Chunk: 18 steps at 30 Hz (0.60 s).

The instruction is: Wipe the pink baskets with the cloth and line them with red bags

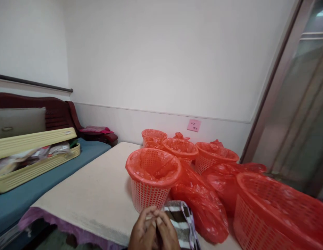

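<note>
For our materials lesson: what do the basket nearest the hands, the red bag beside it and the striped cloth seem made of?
Basket: probably moulded plastic, satin; regular perforations.
Red bag: seemingly thin plastic, glossy; crinkled highlights.
Striped cloth: probably fabric, matte; no highlights, fibre unclear.

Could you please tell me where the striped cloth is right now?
In the head view, the striped cloth is near the bottom, slightly right of centre, between the right hand and a red bag.
</note>
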Motion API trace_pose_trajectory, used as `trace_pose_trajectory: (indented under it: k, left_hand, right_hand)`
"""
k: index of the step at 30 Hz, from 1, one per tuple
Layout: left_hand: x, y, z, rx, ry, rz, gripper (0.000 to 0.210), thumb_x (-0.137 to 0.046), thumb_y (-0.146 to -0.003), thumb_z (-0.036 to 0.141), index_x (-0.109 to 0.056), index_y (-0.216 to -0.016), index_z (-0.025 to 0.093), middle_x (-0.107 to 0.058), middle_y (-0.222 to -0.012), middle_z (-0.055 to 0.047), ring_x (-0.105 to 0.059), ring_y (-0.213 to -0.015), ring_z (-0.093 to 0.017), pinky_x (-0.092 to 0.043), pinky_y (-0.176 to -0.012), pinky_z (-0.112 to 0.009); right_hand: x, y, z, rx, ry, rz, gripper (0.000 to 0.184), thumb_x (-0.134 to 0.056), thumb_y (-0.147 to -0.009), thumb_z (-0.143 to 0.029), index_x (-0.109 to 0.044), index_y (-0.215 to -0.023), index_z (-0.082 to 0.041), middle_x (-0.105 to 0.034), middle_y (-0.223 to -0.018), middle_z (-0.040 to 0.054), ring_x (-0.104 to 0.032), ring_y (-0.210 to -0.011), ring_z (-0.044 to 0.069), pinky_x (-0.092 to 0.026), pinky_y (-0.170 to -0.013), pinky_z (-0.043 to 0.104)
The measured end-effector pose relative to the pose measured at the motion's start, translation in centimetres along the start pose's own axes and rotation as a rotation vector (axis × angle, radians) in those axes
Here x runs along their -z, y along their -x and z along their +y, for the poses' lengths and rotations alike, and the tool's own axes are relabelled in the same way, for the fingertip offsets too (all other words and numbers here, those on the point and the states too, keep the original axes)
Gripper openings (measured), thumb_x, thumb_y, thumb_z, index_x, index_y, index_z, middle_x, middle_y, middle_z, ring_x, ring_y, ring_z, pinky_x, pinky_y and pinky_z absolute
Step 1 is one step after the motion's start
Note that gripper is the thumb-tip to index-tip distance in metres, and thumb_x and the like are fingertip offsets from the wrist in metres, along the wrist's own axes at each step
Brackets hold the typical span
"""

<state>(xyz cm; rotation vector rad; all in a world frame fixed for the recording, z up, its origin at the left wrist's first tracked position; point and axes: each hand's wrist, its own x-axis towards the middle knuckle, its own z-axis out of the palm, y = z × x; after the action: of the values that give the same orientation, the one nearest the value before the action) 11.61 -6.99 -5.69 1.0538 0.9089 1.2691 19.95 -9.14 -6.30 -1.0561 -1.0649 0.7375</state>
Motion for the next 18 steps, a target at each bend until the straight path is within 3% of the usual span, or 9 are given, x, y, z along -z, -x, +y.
trace_pose_trajectory:
  k: [2, 3, 5, 7, 11, 18]
  left_hand:
    - [0.0, 0.4, 2.8, -0.054, 0.037, -0.131, 0.069, -0.06, -0.082, 0.052, -0.042, -0.139, 0.017, -0.053, -0.059, 0.005, -0.048, -0.054, -0.013, -0.041, -0.056, -0.026]
    - [0.0, 0.7, 4.3, -0.11, 0.031, -0.136, 0.075, -0.056, -0.086, 0.05, -0.028, -0.148, 0.017, -0.051, -0.059, 0.006, -0.047, -0.054, -0.013, -0.042, -0.059, -0.027]
    - [-0.1, 1.5, 7.1, -0.236, -0.06, -0.086, 0.079, -0.056, -0.089, 0.045, -0.014, -0.152, 0.023, -0.046, -0.058, 0.009, -0.043, -0.054, -0.011, -0.04, -0.061, -0.025]
    - [-0.2, 2.3, 9.5, -0.351, -0.144, -0.039, 0.079, -0.057, -0.09, 0.04, -0.01, -0.153, 0.028, -0.041, -0.058, 0.01, -0.041, -0.054, -0.011, -0.038, -0.06, -0.023]
    - [-0.4, 3.4, 12.4, -0.514, -0.279, 0.017, 0.079, -0.055, -0.091, 0.032, -0.007, -0.154, 0.03, -0.037, -0.057, 0.012, -0.038, -0.052, -0.009, -0.034, -0.054, -0.02]
    - [-0.2, 4.5, 13.6, -0.653, -0.392, 0.022, 0.082, -0.053, -0.09, 0.025, -0.002, -0.155, 0.031, -0.037, -0.057, 0.012, -0.038, -0.05, -0.009, -0.036, -0.054, -0.019]
  right_hand:
    - [0.0, -0.9, -2.2, 0.001, -0.13, -0.027, 0.041, -0.057, -0.09, -0.048, -0.061, -0.121, -0.022, -0.061, -0.067, -0.0002, -0.062, -0.063, 0.018, -0.051, -0.06, 0.03]
    - [0.1, -1.2, -3.6, 0.009, -0.207, -0.048, 0.053, -0.06, -0.087, -0.047, -0.051, -0.133, -0.022, -0.06, -0.066, -0.002, -0.059, -0.06, 0.017, -0.05, -0.06, 0.029]
    - [0.4, -1.8, -6.9, 0.068, -0.306, -0.075, 0.073, -0.066, -0.085, -0.042, -0.031, -0.147, -0.024, -0.057, -0.065, -0.0057, -0.057, -0.06, 0.014, -0.05, -0.064, 0.028]
    - [0.9, -2.0, -10.1, 0.137, -0.268, -0.071, 0.082, -0.067, -0.086, -0.035, -0.019, -0.151, -0.027, -0.055, -0.065, -0.0075, -0.055, -0.059, 0.013, -0.048, -0.061, 0.026]
    - [1.9, -1.8, -14.1, 0.339, -0.081, -0.001, 0.077, -0.062, -0.09, -0.029, -0.017, -0.153, -0.03, -0.054, -0.07, -0.006, -0.054, -0.061, 0.012, -0.048, -0.061, 0.026]
    - [2.8, -0.9, -15.5, 0.584, 0.113, 0.06, 0.074, -0.057, -0.091, -0.02, -0.018, -0.153, -0.03, -0.053, -0.068, -0.006, -0.055, -0.059, 0.012, -0.051, -0.06, 0.027]
